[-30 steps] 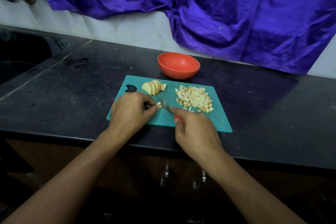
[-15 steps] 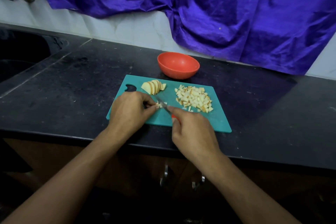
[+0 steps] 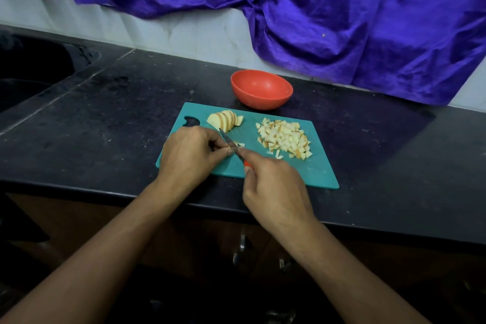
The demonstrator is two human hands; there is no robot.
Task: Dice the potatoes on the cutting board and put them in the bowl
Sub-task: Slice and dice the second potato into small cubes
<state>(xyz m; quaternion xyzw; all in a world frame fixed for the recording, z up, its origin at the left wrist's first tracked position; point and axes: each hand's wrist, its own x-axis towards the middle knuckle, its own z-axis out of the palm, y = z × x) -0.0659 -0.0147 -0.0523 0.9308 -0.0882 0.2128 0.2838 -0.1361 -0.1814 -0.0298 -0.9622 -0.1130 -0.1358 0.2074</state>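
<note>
On the teal cutting board on the black table, our left grip pinches a small potato piece just beside the knife whose red handle our right grip clenches, with 1 sliced potato half behind, a diced pile to the right, and the red bowl just beyond the board.

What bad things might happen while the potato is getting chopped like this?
The left hand pinches a small potato piece against the blade of the red-handled knife held by the right hand, so a slip might nick a fingertip. Loose cubes in the diced potato pile on the teal cutting board may scatter onto the black counter.
</note>
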